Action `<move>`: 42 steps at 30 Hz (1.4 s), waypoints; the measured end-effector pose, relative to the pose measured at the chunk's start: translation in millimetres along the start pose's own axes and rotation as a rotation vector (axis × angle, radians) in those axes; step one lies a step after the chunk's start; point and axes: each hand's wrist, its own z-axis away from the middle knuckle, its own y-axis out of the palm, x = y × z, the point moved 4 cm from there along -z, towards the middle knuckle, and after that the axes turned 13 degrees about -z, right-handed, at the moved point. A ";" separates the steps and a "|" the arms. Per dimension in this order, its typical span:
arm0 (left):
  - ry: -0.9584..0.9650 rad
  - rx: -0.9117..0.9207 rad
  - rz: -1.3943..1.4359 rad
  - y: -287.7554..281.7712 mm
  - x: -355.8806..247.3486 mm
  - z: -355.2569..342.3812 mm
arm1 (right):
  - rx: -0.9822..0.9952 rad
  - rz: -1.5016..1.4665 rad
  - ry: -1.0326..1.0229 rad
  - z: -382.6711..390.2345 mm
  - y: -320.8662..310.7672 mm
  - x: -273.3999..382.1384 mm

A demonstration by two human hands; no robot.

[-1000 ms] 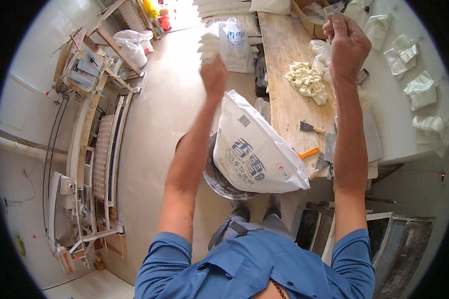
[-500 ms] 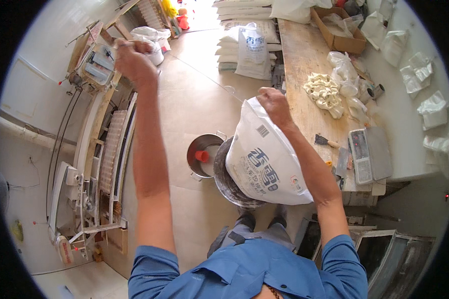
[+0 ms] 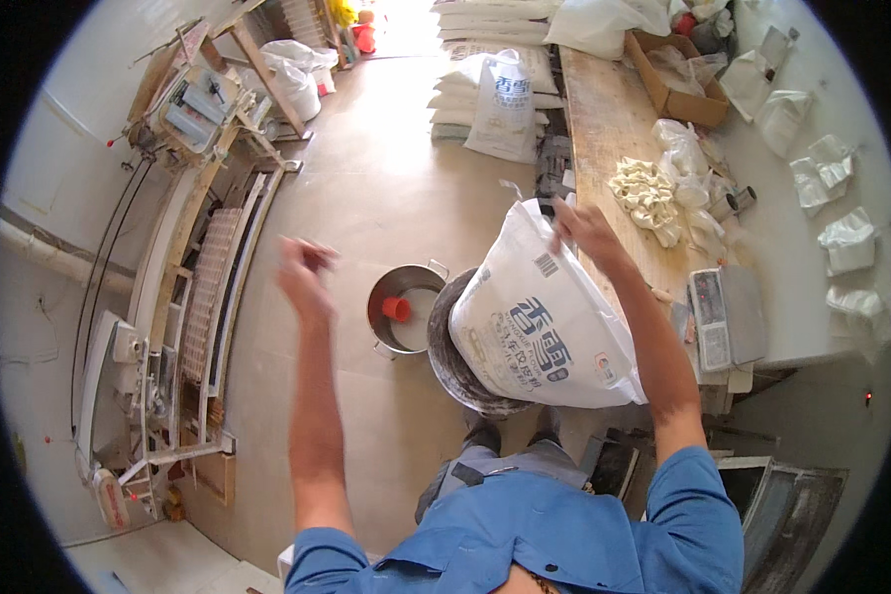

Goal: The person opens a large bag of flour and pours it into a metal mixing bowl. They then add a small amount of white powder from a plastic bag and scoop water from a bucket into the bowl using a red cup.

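A large white printed sack (image 3: 535,332) leans in a dark, dusty tub (image 3: 444,346) before me. My right hand (image 3: 582,230) is at the top of the sack, its fingers bent and slightly blurred; what they grip, if anything, is unclear. My left hand (image 3: 305,272) hangs in the air left of the sack, smeared by motion, so its fingers cannot be made out. Left of the tub stands a steel pot (image 3: 376,294) with a red cup (image 3: 396,309) inside.
Stacked white sacks (image 3: 500,109) lie ahead. A wooden bench (image 3: 594,129) on the right holds cream crumpled material (image 3: 648,193), a cardboard box (image 3: 675,84) and a grey scale (image 3: 723,317). A machine and framed racks (image 3: 188,297) line the left wall; dark frames (image 3: 782,505) stand lower right.
My right hand came down from high right to the sack's top. My left hand swung out to the upper left, a thin thread trailing, then dropped lower. The steel pot came into view.
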 end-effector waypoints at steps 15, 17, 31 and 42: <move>-1.123 1.174 0.549 224.5 93.7 387.2 | -0.220 0.398 1.005 786.4 135.6 -207.0; -0.886 1.330 0.144 203.6 89.8 400.2 | -0.179 0.337 1.265 867.2 161.9 -234.5; 0.611 1.833 -0.294 -11.0 -121.3 553.5 | -0.323 -0.292 -0.403 519.0 190.2 -41.5; -0.062 0.605 0.789 -445.2 -174.9 161.0 | -0.045 -0.249 0.102 587.3 457.3 -58.3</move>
